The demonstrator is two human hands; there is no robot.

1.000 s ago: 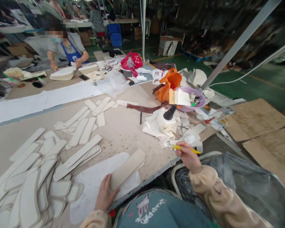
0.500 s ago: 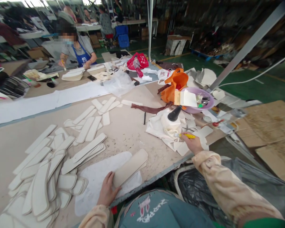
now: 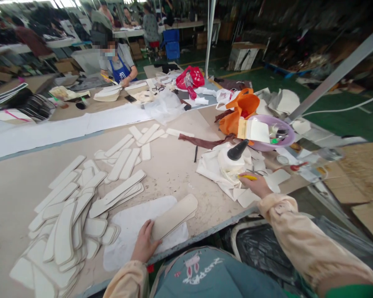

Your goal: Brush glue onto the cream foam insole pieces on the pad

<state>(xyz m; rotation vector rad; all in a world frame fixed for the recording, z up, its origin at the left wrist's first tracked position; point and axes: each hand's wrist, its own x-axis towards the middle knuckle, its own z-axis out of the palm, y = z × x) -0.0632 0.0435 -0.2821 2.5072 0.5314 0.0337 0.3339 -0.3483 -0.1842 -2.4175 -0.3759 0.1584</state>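
Note:
My left hand (image 3: 145, 243) grips the near left end of a long cream strip (image 3: 175, 215) with rounded corners. Another strip shows underneath, and both lie on a white sheet (image 3: 124, 231). My right hand (image 3: 257, 185) is closed around a yellow-handled brush (image 3: 248, 177). Its tip is by the opening of a white container (image 3: 231, 163) with a black cone-shaped part (image 3: 238, 150), set on a crumpled cream cloth (image 3: 209, 167). The brush's bristles are hard to make out.
Many similar strips (image 3: 60, 231) are heaped at left. A dark pen-like tool (image 3: 195, 153), brown cloth (image 3: 202, 142), orange bag (image 3: 236, 118) and purple basin (image 3: 287, 138) lie beyond. Scissors (image 3: 257, 172) are by the container. Across the table a co-worker (image 3: 119, 66) handles pieces.
My view has swung slightly left, so the scene sits further right. The brush tip is now less visible at the container; my left hand stays on the strip.

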